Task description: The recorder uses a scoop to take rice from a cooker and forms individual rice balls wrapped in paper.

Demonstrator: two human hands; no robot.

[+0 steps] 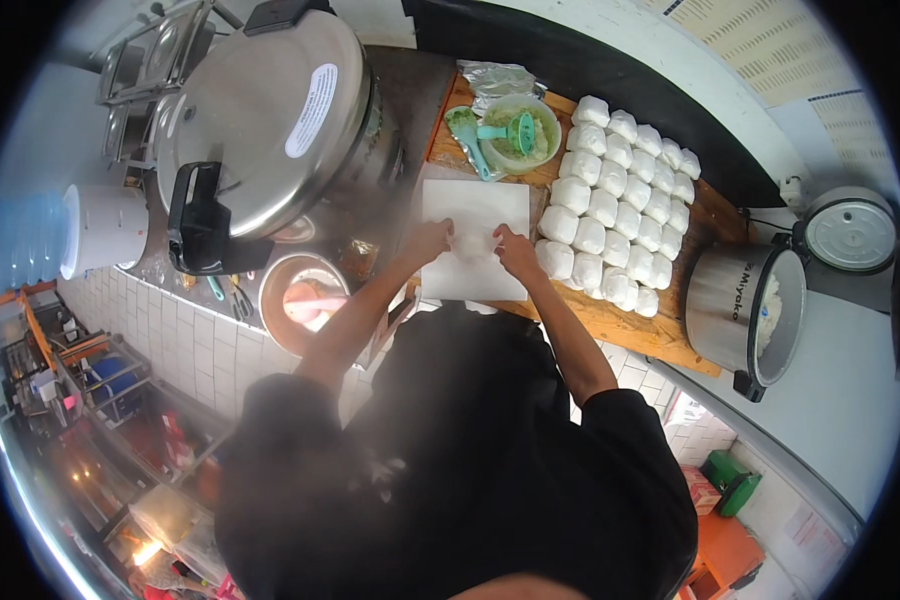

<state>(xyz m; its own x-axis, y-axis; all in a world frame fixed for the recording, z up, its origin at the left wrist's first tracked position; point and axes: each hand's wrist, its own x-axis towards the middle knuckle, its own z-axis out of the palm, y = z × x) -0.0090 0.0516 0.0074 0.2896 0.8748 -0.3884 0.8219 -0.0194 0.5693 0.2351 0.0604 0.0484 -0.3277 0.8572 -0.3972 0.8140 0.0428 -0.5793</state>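
In front of my torso a white wrapping paper sheet (450,281) lies on the wooden table. A whitish mound (474,241), perhaps rice, sits at its middle; its outline is faint against the paper. My left hand (429,241) pinches paper at the mound's left side. My right hand (516,253) does the same at the right, fingers bent inward. Close to the right hand, several white paper-wrapped parcels (589,235) stand in tight rows. Beyond the sheet is a plastic bowl (501,161) of green-flecked food with a turquoise scoop (523,133) in it.
A turquoise spatula (469,139) lies beside the bowl, near crumpled foil (499,79). A large lidded steel pot (262,112) looms at left, above a round container (277,289) with a pink utensil (322,306). An open Miyako rice cooker (727,300) holds rice at right.
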